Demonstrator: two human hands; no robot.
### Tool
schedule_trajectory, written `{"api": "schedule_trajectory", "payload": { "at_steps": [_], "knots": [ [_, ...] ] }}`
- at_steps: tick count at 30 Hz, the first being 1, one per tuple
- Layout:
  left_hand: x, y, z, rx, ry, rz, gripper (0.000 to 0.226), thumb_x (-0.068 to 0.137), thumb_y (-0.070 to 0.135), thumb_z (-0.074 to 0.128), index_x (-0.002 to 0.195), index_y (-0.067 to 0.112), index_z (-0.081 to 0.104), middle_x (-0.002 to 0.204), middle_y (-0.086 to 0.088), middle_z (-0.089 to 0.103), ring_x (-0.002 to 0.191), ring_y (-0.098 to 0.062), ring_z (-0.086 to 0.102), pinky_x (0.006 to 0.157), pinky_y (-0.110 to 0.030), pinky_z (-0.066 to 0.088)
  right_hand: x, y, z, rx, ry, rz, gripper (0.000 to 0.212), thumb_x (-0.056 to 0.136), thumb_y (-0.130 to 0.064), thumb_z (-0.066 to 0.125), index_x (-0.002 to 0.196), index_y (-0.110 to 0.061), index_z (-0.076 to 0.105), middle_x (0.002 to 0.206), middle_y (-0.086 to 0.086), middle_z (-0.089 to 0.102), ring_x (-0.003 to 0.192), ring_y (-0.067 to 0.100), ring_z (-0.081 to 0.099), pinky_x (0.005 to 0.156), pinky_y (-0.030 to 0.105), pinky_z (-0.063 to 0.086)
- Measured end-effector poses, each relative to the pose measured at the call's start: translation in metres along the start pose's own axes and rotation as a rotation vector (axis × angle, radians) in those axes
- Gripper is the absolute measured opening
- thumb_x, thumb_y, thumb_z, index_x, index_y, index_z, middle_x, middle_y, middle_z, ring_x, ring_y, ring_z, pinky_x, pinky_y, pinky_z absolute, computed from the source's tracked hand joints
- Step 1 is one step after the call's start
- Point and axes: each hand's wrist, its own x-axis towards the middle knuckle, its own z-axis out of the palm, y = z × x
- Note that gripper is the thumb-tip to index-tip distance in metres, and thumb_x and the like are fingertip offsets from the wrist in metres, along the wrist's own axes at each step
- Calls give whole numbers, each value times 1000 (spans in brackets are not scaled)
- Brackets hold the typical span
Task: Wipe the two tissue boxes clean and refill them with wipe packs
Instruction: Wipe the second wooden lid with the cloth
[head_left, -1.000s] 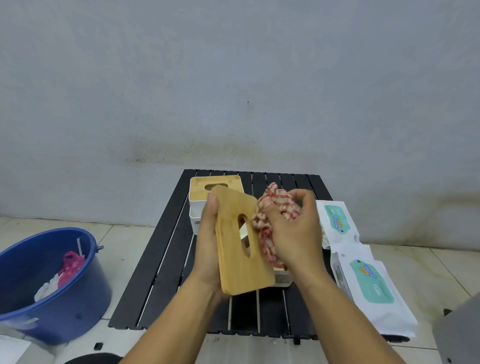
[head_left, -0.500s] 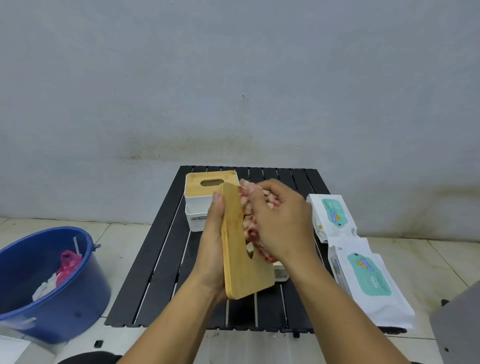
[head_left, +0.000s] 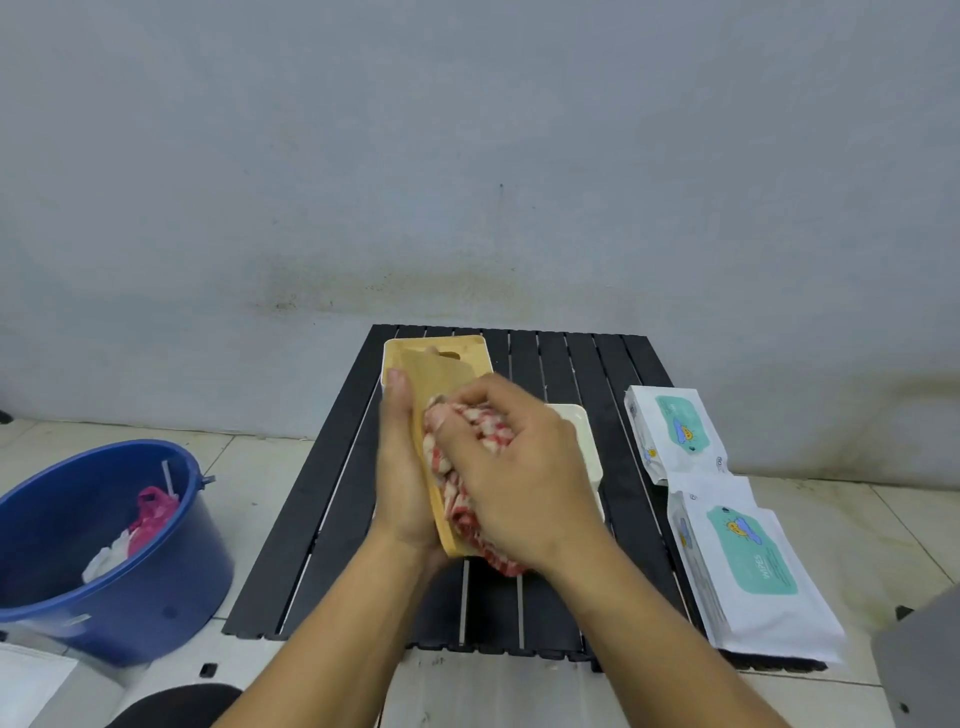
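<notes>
Wiping in progress: left hand (head_left: 402, 483) grips the bamboo lid (head_left: 434, 395), right hand (head_left: 519, 486) clenches the checked cloth (head_left: 457, 467); both wipe packs (head_left: 748, 566) remain unloaded at the surface's right edge.

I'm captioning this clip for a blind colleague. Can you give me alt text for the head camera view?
Over a black slatted table, the left hand holds a wooden lid on edge while the right hand presses a red checked cloth against it. Two wipe packs lie at right; a blue bucket stands on the floor at left.
</notes>
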Motion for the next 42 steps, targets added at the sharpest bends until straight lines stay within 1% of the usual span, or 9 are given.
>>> {"api": "schedule_trajectory", "payload": {
  "at_steps": [3,10,14,16,19,24,31,38,42],
  "knots": [
    [8,19,-16,-3,76,68,72,99,68,34,75,21,83,82,-8,73,78,-23,71,72,-36,60,-14,1,15,-51,-96,26,13,93,-49,63,102,-39,64,93,-13,70,89,5,64,81,30,56],
    [14,22,-25,-52,110,144,58,98,66,42,101,21,78,104,-9,74,95,-34,73,97,-59,52,-9,18,7,-167,-47,44,21,95,-57,57,98,-37,62,83,-10,69,82,9,67,72,35,59],
    [13,16,-25,-56,61,86,61,95,70,41,107,25,81,123,-11,69,123,-50,61,109,-69,38,1,46,-8,-214,27,140,22,95,-58,55,93,-37,61,85,-11,68,93,17,63,76,41,57],
    [11,13,-21,-45,29,43,65,93,71,40,104,22,83,118,-12,72,123,-48,62,108,-67,43,2,49,-10,-208,59,134,23,94,-59,56,92,-37,61,84,-11,69,91,15,64,76,41,57],
    [2,6,-7,26,-62,-86,67,89,69,41,97,20,85,101,-9,77,99,-29,75,87,-48,61,9,46,-16,-198,154,105,21,94,-54,60,89,-34,62,79,-12,69,83,7,65,73,34,57],
    [-15,-20,8,85,-95,-246,65,94,63,42,120,15,78,128,-16,72,111,-28,73,88,-41,62,23,43,-33,-197,337,81,22,95,-53,61,89,-32,61,77,-19,64,84,4,62,74,34,56],
    [0,-4,1,12,-28,-109,69,94,66,39,90,16,85,95,-13,78,85,-25,78,71,-39,65,3,50,-17,-216,143,124,18,96,-51,59,94,-33,61,79,-11,68,84,12,66,73,37,57],
    [7,9,-15,37,97,-3,63,99,68,39,106,17,75,83,-7,76,84,-25,74,77,-42,60,-18,31,13,-89,24,87,12,97,-50,56,97,-38,59,93,-16,69,96,11,64,83,39,56],
    [7,9,-15,76,96,-8,66,93,70,47,107,13,76,96,-15,74,92,-31,71,90,-47,55,-26,16,12,45,65,-24,8,96,-40,64,92,-34,64,84,-17,70,85,4,68,72,22,55]
  ]
}}
